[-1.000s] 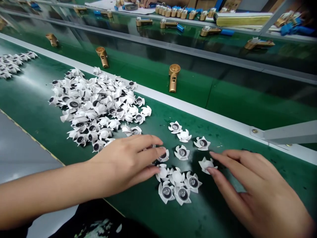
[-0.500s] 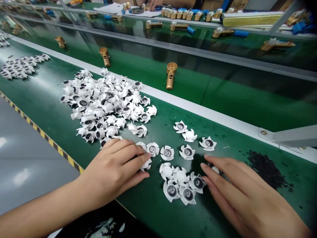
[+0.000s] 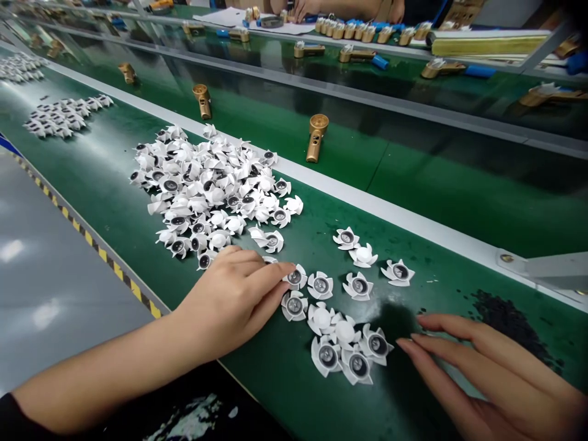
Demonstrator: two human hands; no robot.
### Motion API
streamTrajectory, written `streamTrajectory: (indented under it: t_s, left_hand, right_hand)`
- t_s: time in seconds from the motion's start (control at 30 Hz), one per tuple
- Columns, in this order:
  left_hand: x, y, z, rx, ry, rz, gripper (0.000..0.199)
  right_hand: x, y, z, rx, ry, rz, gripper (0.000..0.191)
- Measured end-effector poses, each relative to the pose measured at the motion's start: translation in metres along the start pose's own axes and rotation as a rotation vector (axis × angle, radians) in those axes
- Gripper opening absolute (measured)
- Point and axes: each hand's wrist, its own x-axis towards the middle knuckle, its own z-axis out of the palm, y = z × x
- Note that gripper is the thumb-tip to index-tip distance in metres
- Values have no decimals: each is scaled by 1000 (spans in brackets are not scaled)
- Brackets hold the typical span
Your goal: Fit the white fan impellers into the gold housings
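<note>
My left hand (image 3: 243, 300) reaches over the green bench, its thumb and fingertips pinched at the edge of a small white fan wheel (image 3: 294, 278) with a dark hub. Just below that sits another fan wheel (image 3: 294, 305), face up. My right hand (image 3: 491, 373) hovers at the right with fingers apart and nothing visible between them. Nearest to it is a cluster of several fan wheels (image 3: 344, 332), some hub up, some turned over. A few single fan wheels (image 3: 358, 286) lie spread behind the cluster.
A large heap of fan wheels (image 3: 215, 177) covers the bench beyond my left hand. Small black bits (image 3: 509, 324) are scattered at the right. Gold fan housings (image 3: 316, 138) stand past a white rail (image 3: 367, 208). Across the line a person's hand (image 3: 307, 8) shows.
The view has shifted slightly. My right hand has drawn back from the cluster; the small object at its fingertips no longer shows. My left fingers have uncovered the lower fan wheel.
</note>
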Motion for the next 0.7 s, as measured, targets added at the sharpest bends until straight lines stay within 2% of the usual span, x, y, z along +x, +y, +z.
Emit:
streamTrajectory:
  t_s: [0.1, 0.2, 0.27, 0.37, 0.47, 0.57, 0.7]
  left_hand:
    - [9, 9, -1, 24, -34, 92, 17]
    - [16, 20, 2, -9, -151, 214, 22]
    - [20, 23, 6, 6, -197, 238, 25]
    - [21, 23, 10, -29, -206, 221, 23]
    - [22, 20, 10, -124, -202, 202, 17]
    - [25, 21, 10, -149, -136, 249, 7]
    - [26, 23, 16, -23, 60, 347, 8]
  right_hand:
    - [9, -1, 3, 24, 16, 33, 11]
    - [22, 0, 6, 148, -4, 63, 18]
    - [26, 3, 7, 236, -35, 84, 18]
    - [26, 10, 5, 205, -56, -36, 4]
    - [25, 10, -2, 80, -59, -199, 5]
    - [30, -6, -4, 66, -63, -231, 8]
    - [32, -37, 7, 37, -140, -199, 23]
